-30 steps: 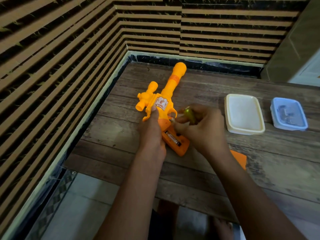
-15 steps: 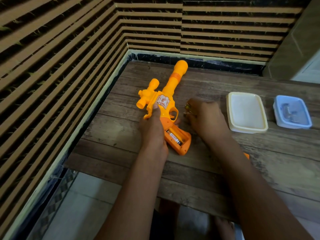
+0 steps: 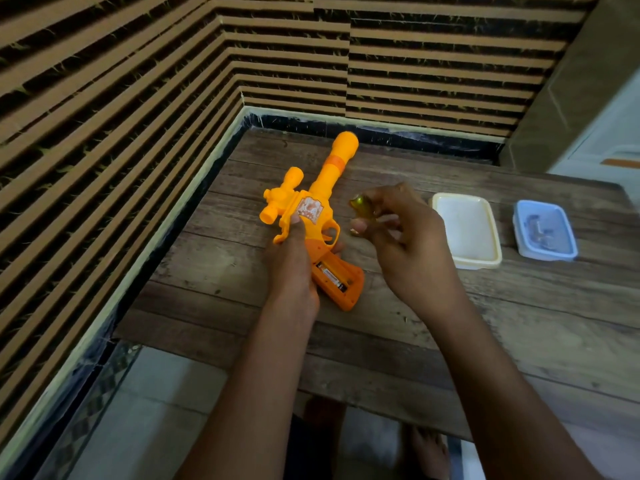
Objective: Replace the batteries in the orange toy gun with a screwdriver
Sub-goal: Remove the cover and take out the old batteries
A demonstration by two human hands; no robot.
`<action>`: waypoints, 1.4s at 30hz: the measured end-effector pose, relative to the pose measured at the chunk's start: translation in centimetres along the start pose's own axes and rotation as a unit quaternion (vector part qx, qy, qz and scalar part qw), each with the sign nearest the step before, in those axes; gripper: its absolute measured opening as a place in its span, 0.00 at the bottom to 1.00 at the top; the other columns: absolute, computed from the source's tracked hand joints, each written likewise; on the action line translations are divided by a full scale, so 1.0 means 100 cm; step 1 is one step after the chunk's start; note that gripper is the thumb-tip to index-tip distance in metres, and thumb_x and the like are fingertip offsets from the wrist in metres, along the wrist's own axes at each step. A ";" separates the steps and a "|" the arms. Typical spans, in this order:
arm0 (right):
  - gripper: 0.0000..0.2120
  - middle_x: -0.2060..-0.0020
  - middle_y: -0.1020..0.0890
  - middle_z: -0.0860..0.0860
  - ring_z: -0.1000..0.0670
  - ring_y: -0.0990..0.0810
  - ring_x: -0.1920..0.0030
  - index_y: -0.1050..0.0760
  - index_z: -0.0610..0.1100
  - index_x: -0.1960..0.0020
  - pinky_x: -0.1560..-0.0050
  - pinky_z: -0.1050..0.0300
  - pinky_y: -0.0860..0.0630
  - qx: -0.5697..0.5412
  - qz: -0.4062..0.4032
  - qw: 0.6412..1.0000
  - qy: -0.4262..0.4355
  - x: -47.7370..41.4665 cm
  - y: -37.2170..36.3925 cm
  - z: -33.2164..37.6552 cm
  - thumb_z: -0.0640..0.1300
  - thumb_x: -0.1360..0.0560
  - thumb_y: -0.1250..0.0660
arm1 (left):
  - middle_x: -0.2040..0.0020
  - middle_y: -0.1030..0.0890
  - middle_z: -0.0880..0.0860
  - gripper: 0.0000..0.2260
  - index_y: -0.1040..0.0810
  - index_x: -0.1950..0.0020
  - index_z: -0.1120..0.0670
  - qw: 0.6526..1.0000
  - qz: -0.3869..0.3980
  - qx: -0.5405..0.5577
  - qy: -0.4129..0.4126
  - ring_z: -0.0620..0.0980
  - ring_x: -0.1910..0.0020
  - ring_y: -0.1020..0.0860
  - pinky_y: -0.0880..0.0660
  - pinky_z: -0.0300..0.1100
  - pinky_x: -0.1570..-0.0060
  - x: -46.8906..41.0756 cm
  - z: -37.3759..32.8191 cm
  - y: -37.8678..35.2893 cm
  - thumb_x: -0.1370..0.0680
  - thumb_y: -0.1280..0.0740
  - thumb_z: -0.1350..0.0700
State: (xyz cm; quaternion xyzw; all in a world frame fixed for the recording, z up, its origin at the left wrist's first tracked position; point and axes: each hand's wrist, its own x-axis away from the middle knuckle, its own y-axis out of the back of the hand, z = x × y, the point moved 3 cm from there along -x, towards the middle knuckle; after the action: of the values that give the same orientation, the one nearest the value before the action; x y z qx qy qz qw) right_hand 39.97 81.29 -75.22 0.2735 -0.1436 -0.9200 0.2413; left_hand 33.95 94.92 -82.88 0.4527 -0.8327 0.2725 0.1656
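1. Head view, far left: slatted brown-and-black wall, meeting the wooden counter at the corner.
2. Next right, orange toy gun: flat on the counter near that corner, barrel pointing away toward the wall, handle toward the person. Probably light, hollow, hard plastic, smooth enough to slide or spin on the wood. Best pinned at the body just above the handle, clear of the thin trigger guard and the scope, likely the weakest parts.
3. Looks: bright yellow-orange barrel with a darker orange band, stubby scope on the left side, pale sticker on the body, darker orange handle with its bay uncovered and one battery lying inside.
4. Left grip: wrapped round the gun where body meets handle, thumb pressed on by the sticker, fingertips showing under the trigger guard, holding the toy down.
5. Right grip: just beside the trigger guard, apart from the gun, fingers curled round the green-yellow handle of the screwdriver. Shaft hidden. Something small at one fingertip, too small to name.
6. Further right: white container, then blue box with small grey things inside, both well apart from the gun.
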 end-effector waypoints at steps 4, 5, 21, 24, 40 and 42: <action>0.09 0.52 0.14 0.47 0.50 0.14 0.48 0.22 0.39 0.44 0.44 0.51 0.17 -0.157 -0.030 0.985 -0.064 0.010 0.006 0.008 0.29 0.22 0.31 | 0.52 0.12 0.59 0.17 0.22 0.35 0.54 1.000 -0.011 0.009 0.010 0.58 0.59 0.12 0.16 0.56 0.51 0.003 -0.002 -0.003 0.17 0.35 0.44; 0.09 0.53 0.14 0.45 0.47 0.13 0.49 0.22 0.36 0.44 0.44 0.47 0.16 -0.185 -0.042 0.980 -0.067 0.014 0.007 0.008 0.28 0.22 0.32 | 0.53 0.12 0.59 0.16 0.22 0.36 0.54 1.000 -0.014 0.013 0.011 0.58 0.60 0.12 0.16 0.57 0.50 0.003 -0.002 -0.003 0.17 0.34 0.44; 0.18 0.56 0.13 0.48 0.49 0.11 0.54 0.26 0.44 0.35 0.47 0.36 0.17 -0.153 -0.035 0.981 -0.114 0.026 -0.003 -0.010 0.29 0.21 0.33 | 0.55 0.12 0.57 0.14 0.21 0.40 0.52 1.000 -0.014 -0.007 -0.003 0.57 0.58 0.12 0.18 0.63 0.44 0.002 0.000 -0.005 0.16 0.36 0.44; 0.19 0.56 0.14 0.50 0.48 0.12 0.53 0.27 0.47 0.36 0.47 0.36 0.17 -0.138 -0.025 0.986 -0.094 0.028 0.001 -0.005 0.29 0.21 0.33 | 0.57 0.12 0.55 0.14 0.21 0.39 0.52 1.000 -0.015 -0.015 -0.010 0.55 0.61 0.12 0.17 0.62 0.46 0.003 0.000 -0.006 0.16 0.36 0.44; 0.18 0.58 0.16 0.54 0.51 0.13 0.59 0.27 0.46 0.50 0.58 0.44 0.16 -0.070 -0.068 0.989 -0.108 0.055 0.009 -0.005 0.25 0.27 0.29 | 0.48 0.13 0.61 0.19 0.23 0.33 0.55 1.000 -0.007 0.004 -0.011 0.63 0.54 0.13 0.15 0.55 0.54 0.002 0.001 -0.005 0.17 0.35 0.43; 0.18 0.59 0.15 0.51 0.48 0.12 0.58 0.28 0.47 0.50 0.56 0.37 0.16 -0.110 -0.104 0.981 -0.118 0.061 0.007 -0.007 0.26 0.27 0.29 | 0.49 0.13 0.61 0.19 0.24 0.32 0.55 1.000 -0.002 0.008 -0.005 0.62 0.55 0.13 0.15 0.55 0.55 0.002 -0.001 -0.006 0.17 0.35 0.43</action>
State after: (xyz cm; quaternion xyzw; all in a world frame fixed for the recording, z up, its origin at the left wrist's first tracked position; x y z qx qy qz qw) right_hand 36.10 77.43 -78.15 0.1481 -0.0399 -0.9761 0.1542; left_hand 34.32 94.56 -82.56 0.4568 -0.8305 0.2766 0.1586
